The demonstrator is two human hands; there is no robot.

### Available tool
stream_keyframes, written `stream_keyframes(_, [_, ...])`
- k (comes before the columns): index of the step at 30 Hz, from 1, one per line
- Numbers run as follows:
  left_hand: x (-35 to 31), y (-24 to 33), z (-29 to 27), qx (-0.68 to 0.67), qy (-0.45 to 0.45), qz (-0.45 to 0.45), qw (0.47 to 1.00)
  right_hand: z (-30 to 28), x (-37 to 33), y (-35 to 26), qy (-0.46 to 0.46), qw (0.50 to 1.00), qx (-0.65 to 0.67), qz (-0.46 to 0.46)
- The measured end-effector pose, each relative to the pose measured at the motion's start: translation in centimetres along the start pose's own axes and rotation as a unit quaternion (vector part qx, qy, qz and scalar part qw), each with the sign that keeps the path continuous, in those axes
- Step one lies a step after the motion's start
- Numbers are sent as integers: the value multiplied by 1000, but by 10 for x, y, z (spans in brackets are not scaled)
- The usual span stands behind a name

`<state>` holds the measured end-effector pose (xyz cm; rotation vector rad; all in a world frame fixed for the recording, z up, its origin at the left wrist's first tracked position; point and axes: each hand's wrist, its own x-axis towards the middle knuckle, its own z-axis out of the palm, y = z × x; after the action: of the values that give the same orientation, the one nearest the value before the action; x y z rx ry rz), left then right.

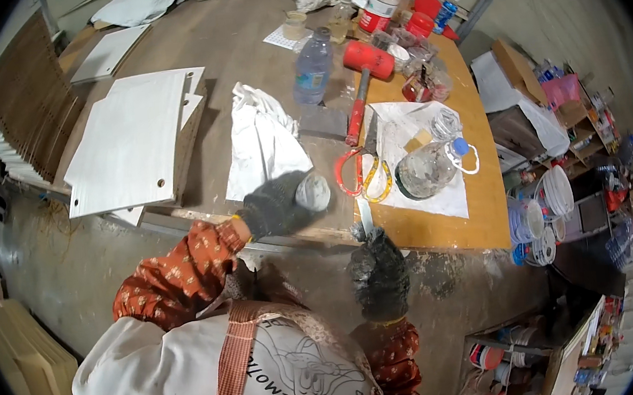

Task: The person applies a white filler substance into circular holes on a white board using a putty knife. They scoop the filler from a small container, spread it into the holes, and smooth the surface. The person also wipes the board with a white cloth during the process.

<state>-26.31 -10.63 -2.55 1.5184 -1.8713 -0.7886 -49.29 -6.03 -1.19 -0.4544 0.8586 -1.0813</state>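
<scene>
At the near edge of the table (237, 32), the left hand (275, 208) clasps 1 small round tub (314, 192), likely light, best held by its sides; the right hand (380, 274) grips a narrow, probably stiff blade (365, 215) low down.

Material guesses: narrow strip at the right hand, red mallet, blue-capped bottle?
Narrow strip: likely metal; flat, pale grey.
Red mallet: head probably rubber or plastic, solid smooth red; grey shaft looks metallic.
Blue-capped bottle: likely plastic; see-through, smudged walls.

Left forearm (185, 267) angled inward, left grip (275, 206) gloved and curled, right grip (380, 274) lower, gloved, apparently curled
</scene>
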Motion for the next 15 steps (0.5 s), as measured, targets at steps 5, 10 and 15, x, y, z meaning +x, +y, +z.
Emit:
stream_keyframes(5, [29,4,-7,107,129,-56,984,1,-7,4,-89,988,89,88])
stream_keyframes(10, [27,7,7,166,242,-17,956,-1,-16,13,-158,975,115,109])
stream_keyframes(15, [-51,-39,13,234,223,67,944,32,-20,29,-109,990,-90,25])
